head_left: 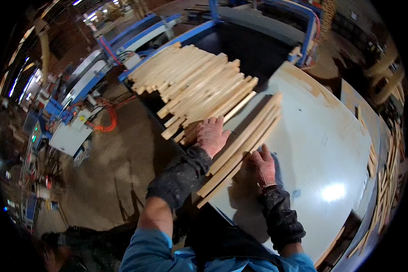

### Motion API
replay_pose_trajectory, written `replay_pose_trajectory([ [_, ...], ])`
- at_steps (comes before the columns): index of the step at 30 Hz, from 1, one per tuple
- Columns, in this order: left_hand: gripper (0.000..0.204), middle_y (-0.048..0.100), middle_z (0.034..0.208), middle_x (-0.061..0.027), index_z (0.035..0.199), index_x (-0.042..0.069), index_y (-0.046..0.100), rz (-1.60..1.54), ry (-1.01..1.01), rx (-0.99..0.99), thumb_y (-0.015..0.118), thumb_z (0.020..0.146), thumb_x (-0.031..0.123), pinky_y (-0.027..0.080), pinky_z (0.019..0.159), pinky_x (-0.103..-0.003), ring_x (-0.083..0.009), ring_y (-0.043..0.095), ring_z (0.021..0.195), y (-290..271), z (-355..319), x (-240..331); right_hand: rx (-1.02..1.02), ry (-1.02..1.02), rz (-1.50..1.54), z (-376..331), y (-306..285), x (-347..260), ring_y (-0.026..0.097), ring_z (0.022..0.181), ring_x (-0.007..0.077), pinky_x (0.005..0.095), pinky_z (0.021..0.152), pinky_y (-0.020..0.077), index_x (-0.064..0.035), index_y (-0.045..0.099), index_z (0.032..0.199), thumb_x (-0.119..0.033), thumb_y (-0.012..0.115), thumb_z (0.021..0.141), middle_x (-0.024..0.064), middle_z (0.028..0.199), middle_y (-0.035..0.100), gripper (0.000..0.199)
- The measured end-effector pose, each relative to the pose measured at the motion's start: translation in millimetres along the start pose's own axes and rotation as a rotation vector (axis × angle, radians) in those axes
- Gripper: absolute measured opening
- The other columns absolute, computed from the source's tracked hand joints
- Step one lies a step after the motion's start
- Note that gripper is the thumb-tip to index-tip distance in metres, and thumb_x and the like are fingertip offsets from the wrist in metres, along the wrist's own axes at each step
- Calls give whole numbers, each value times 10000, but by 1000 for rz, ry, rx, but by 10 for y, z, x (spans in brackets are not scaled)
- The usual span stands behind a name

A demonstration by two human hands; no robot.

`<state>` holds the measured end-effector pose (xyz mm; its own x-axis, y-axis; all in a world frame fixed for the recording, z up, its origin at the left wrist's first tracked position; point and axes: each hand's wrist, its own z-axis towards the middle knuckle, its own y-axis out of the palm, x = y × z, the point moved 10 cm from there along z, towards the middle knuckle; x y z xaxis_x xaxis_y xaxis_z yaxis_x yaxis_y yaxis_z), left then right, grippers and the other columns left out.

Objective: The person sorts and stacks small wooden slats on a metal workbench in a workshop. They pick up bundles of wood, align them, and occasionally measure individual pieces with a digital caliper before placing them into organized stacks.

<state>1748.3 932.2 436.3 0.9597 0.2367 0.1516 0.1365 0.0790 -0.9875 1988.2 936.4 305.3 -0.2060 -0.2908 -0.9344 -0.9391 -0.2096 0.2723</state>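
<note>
Both my hands wear pinkish knit gloves, with dark sleeve covers over the forearms. My left hand (211, 137) rests at the near right edge of a layer of pale wooden strips (199, 84), its thumb spread away from the fingers. The strips lie side by side on a black belt (245, 47), their ends uneven. Just right of that hand, a few longer wooden strips (245, 147) lie together along the left edge of a pale, glossy table (322, 136). My right hand (264, 168) is closed at their right side, fingertips against the outermost strip. Its fingers' undersides are hidden.
A blue frame (311, 36) stands around the belt's far end. Blue and white machinery (72, 131) with a coiled orange hose (106, 118) is at left, on a brown floor (109, 167). More thin strips (385, 190) lie beyond the table's right edge.
</note>
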Motion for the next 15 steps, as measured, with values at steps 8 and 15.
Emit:
replay_pose_trajectory([
  [8, 276, 739, 1126, -141, 1206, 6, 689, 197, -2, -83, 664, 978, 160, 631, 687, -612, -342, 757, 1028, 251, 352, -99, 33, 4, -85, -128, 133, -278, 685, 991, 197, 319, 866, 575, 23, 514, 1492, -116, 720, 1022, 98, 1135, 737, 532],
  [15, 422, 726, 962, -192, 1055, 30, 625, -242, 21, -188, 650, 988, 446, 581, 793, -529, -393, 722, 890, 138, -89, 310, 93, -34, -119, -22, -10, -116, 699, 1005, 201, 333, 884, 572, 25, 406, 1613, -221, 757, 1020, 149, 1120, 759, 731],
])
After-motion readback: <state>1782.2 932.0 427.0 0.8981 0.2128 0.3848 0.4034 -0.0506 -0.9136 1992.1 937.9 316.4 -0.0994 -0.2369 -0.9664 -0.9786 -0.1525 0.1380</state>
